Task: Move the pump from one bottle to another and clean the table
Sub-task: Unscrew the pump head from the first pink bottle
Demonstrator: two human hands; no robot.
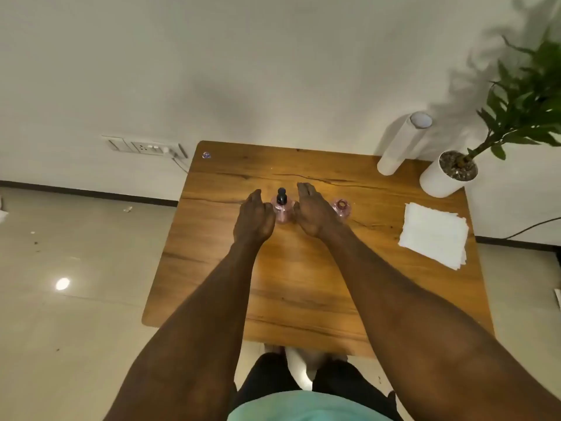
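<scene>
A small pink bottle [282, 211] with a black pump [281, 196] on top stands upright near the middle of the wooden table [303, 284]. My left hand [254, 218] is just left of it and my right hand [312, 209] just right of it. Both hands have their fingers stretched out and hold nothing. Whether they touch the bottle is unclear. A second pink bottle [342, 207], with an open neck and no pump, stands to the right, partly behind my right hand.
A stack of white paper napkins [434, 235] lies at the table's right side. A white paper roll [403, 144] and a white pot with a green plant [449, 174] stand at the back right corner. A wall socket [145, 145] is at the left.
</scene>
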